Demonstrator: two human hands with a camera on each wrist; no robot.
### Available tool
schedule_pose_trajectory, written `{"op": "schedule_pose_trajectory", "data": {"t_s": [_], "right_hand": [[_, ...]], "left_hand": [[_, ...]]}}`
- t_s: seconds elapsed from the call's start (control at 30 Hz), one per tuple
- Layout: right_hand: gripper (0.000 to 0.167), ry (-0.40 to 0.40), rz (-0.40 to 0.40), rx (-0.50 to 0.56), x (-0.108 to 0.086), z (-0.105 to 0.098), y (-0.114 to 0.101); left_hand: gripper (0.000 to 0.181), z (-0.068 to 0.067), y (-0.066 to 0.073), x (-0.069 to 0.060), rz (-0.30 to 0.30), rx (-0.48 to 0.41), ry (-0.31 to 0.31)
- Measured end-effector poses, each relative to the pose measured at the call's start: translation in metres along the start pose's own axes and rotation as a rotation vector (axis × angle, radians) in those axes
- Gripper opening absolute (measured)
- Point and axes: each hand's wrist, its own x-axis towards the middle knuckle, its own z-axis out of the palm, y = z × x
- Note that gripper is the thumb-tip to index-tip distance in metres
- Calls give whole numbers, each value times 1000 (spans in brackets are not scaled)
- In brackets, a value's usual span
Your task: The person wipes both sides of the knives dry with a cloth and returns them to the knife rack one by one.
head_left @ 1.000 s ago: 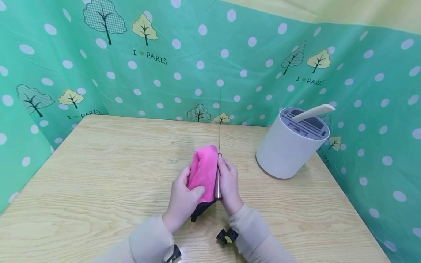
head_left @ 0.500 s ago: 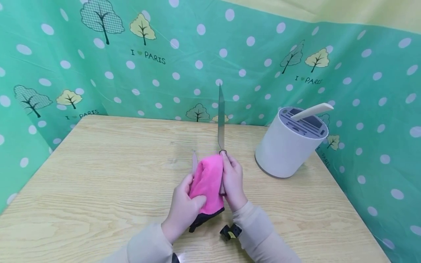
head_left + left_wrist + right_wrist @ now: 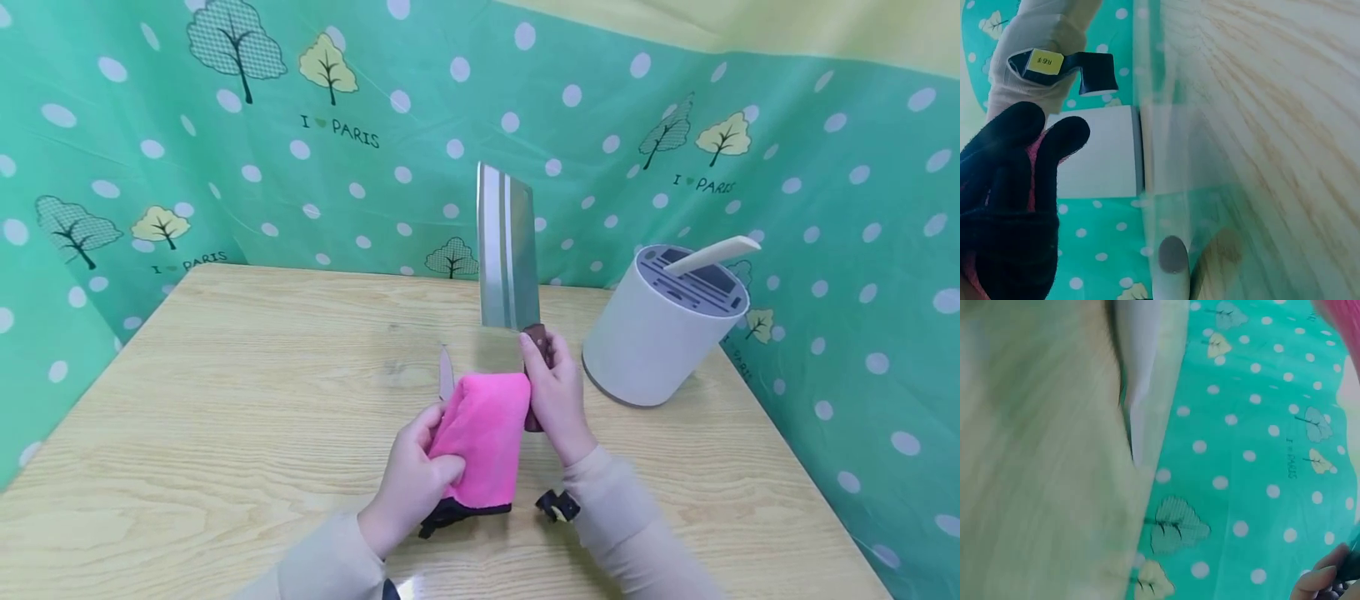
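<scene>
My left hand (image 3: 412, 479) grips a pink cloth item (image 3: 483, 437) with a black lower edge. In the left wrist view its black side (image 3: 1019, 206) shows rounded, finger-like lobes. My right hand (image 3: 558, 396), just right of the pink item, holds a cleaver by its brown handle (image 3: 533, 417). The cleaver's blade (image 3: 510, 250) points up, its broad face towards the head view. Behind the pink item a small knife's blade (image 3: 446, 373) shows; its handle is hidden there. The right wrist view catches a pale knife (image 3: 1138, 369) on the table and some fingers (image 3: 1319, 581) at its corner.
A white, round knife block (image 3: 637, 342) stands on the table (image 3: 262, 400) to the right, one pale handle (image 3: 712, 255) sticking out of its slotted top. Green dotted cloth (image 3: 337, 192) hangs behind and beside the table.
My right hand has moved right, apart from the left, and the cleaver's blade has turned from edge-on to broad side. The pink item has shifted slightly right and down; the small blade has come into view.
</scene>
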Motion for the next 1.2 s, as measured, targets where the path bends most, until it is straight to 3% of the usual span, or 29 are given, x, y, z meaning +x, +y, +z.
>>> {"op": "schedule_pose_trajectory", "data": {"t_s": [0.33, 0.43, 0.63, 0.8, 0.93, 1.07, 1.2], "right_hand": [[47, -23, -178, -352, 17, -38, -9], [45, -17, -284, -457, 23, -51, -13], [42, 9, -604, -680, 36, -81, -21], [36, -32, -746, -885, 48, -112, -39], [41, 13, -885, -1050, 56, -140, -57], [44, 58, -982, -1105, 64, -166, -77], [42, 78, -1023, -1169, 71, -187, -97]], "left_hand": [[63, -8, 4, 2, 38, 25, 76], [63, -12, 4, 2, 15, 36, 92], [65, -20, 5, 4, -22, 48, 113], [65, -28, 6, 4, 1, 81, 137], [65, -33, 6, 4, 6, 89, 150], [66, -37, 6, 2, -10, 86, 154], [66, -40, 5, 0, -23, 85, 161]]}}
